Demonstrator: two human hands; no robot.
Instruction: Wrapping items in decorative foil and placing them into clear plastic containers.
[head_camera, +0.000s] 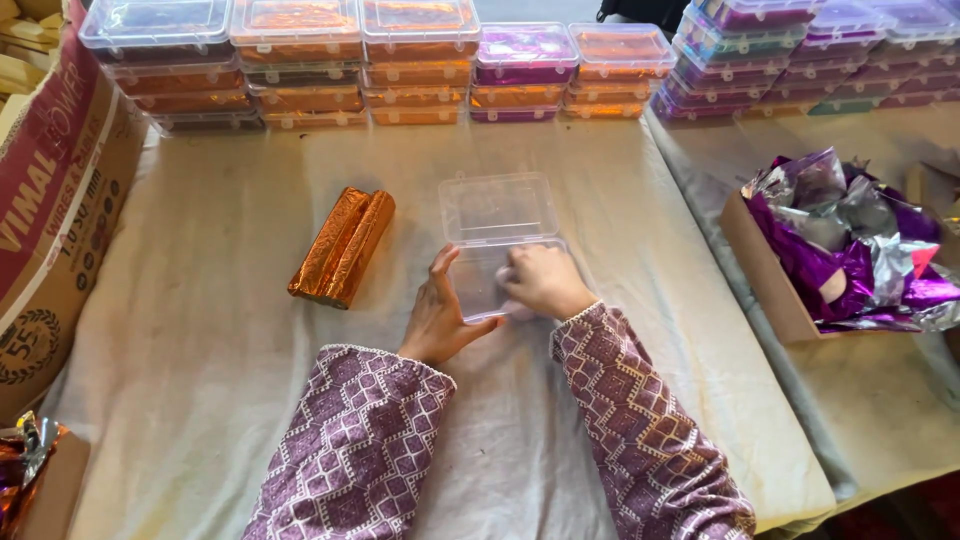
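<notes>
A clear plastic box (497, 213) lies open on the white cloth, its lid tipped back away from me. My left hand (438, 315) rests against the left side of the box's base, fingers spread. Over the base sits my right hand (545, 281), curled with its fingers pressed down inside; something pale shows under the fingers, unclear what. Two orange foil-wrapped rolls (343, 246) lie side by side on the cloth, to the left of the box and apart from both hands.
Stacks of clear lidded boxes filled with orange foil (300, 60) and purple foil (522, 58) line the far edge. More stacks (800, 50) stand at the far right. A cardboard tray of purple and silver foil (850, 245) sits right. A large cardboard carton (55, 190) stands left.
</notes>
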